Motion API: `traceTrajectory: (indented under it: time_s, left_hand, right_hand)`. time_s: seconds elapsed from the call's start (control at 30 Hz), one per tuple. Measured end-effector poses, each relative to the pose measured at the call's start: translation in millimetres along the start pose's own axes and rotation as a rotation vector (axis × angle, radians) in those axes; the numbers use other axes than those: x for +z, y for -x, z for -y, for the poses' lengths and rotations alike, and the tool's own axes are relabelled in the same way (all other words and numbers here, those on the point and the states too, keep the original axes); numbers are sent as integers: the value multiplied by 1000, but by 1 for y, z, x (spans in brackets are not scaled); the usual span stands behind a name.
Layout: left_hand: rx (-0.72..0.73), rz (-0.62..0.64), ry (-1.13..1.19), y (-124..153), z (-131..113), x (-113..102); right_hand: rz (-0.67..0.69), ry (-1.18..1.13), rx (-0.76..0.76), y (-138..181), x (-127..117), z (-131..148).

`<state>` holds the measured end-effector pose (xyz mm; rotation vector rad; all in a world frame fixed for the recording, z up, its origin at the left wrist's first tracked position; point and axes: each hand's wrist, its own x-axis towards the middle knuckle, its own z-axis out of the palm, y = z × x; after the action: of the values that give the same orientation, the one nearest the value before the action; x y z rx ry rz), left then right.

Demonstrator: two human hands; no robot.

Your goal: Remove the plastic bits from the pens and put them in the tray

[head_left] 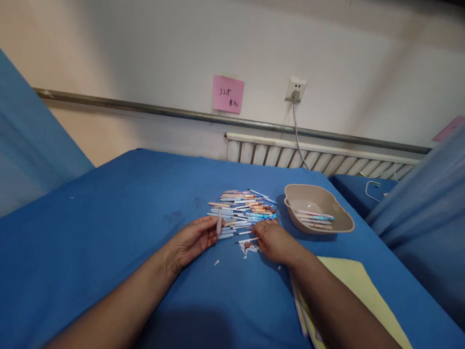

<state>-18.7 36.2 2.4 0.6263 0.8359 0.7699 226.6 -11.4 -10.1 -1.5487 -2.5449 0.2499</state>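
My left hand [199, 237] is closed, holding a pale pen barrel [219, 224] upright between thumb and fingers at the near left side of the pen parts. My right hand [271, 237] is bent over the right side of the spread, its fingers pinched at the end of a thin white pen refill [246, 240] with a metal tip. Between and beyond both hands lie rows of pen barrels and white refills [240, 208] in pale blue, peach, orange and bright blue. Small white tips or plugs [250, 248] are heaped just in front of my right hand.
A beige basin [316, 194] at the right holds several pens [314, 220]. A yellow cloth-like pad [350, 276] lies under my right forearm. Loose white pieces [217, 262] dot the blue sheet [109, 218]. Behind stand a radiator [269, 151] and a wall with a plugged socket [296, 90].
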Motion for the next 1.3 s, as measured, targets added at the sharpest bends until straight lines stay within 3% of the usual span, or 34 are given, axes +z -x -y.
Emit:
traceTrajectory:
  time_s: [0.23, 0.47, 0.77, 0.97, 1.17, 1.3]
  left_hand:
    - [-19, 11, 0, 1, 2, 0]
    - [-21, 42, -15, 1, 4, 0]
    - [57, 2, -132, 5, 6, 5]
    - [75, -8, -222, 5, 5, 8]
    - [169, -63, -421, 2, 7, 6]
    - [232, -52, -533, 0, 9, 5]
  right_hand:
    - [-12, 92, -126, 0, -4, 10]
    - [-49, 139, -123, -4, 2, 18]
    - [-272, -207, -22, -3, 13, 0]
    - [-406, -358, -84, -5, 14, -2]
    - [-527, -454, -74, -6, 13, -5]
    - [-536, -461, -72, -5, 12, -5]
